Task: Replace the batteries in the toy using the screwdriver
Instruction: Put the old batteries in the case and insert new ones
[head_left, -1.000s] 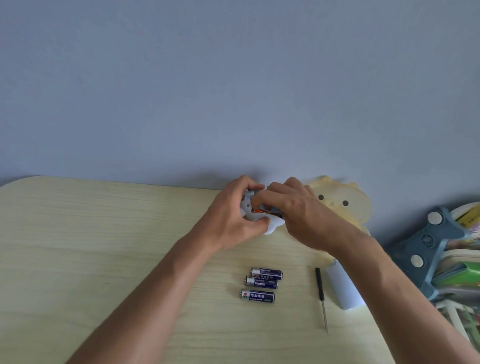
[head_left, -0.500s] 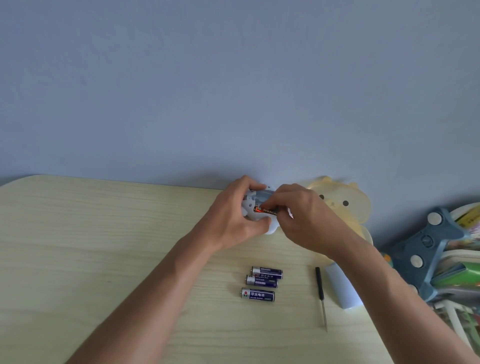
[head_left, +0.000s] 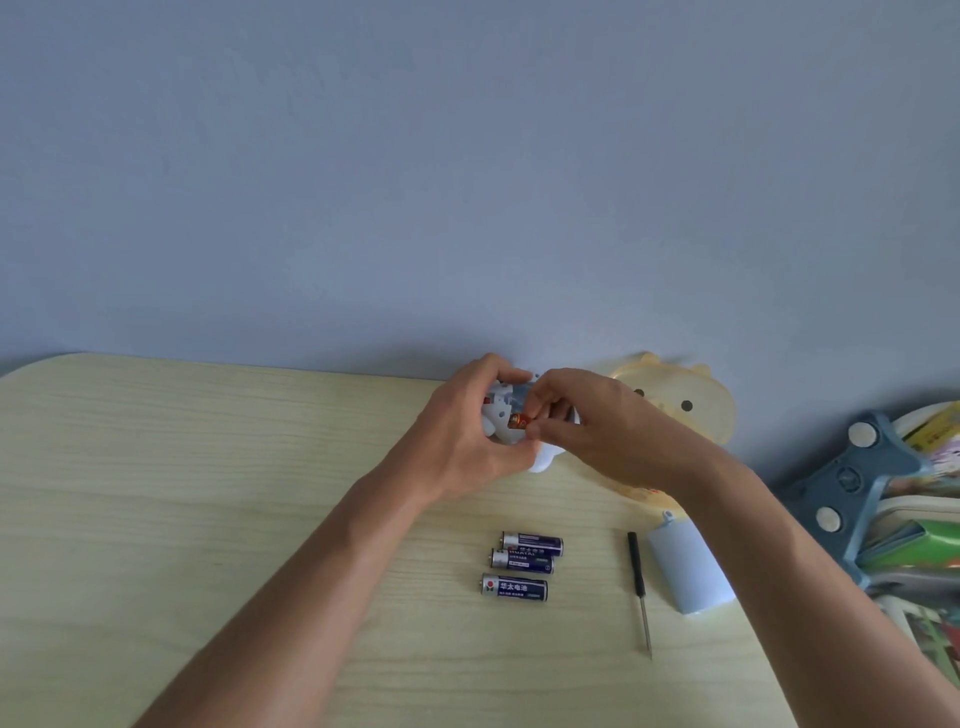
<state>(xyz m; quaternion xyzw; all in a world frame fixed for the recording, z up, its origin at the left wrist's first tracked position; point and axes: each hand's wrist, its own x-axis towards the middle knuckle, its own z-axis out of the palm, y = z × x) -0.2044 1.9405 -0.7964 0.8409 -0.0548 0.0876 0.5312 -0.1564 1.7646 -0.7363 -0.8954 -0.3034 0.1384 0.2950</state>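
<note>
Your R hand (head_left: 597, 426) pinched orange batt (head_left: 519, 420), L hand (head_left: 467, 441) clamped toy (head_left: 501, 410); batt could've slipped if pinch loosened.

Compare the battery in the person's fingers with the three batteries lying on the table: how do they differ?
The held battery is orange-red; the table batteries are dark blue. It is pinched by the right hand at the toy; they lie loose, side by side. All look like similar cylindrical cells.
</note>
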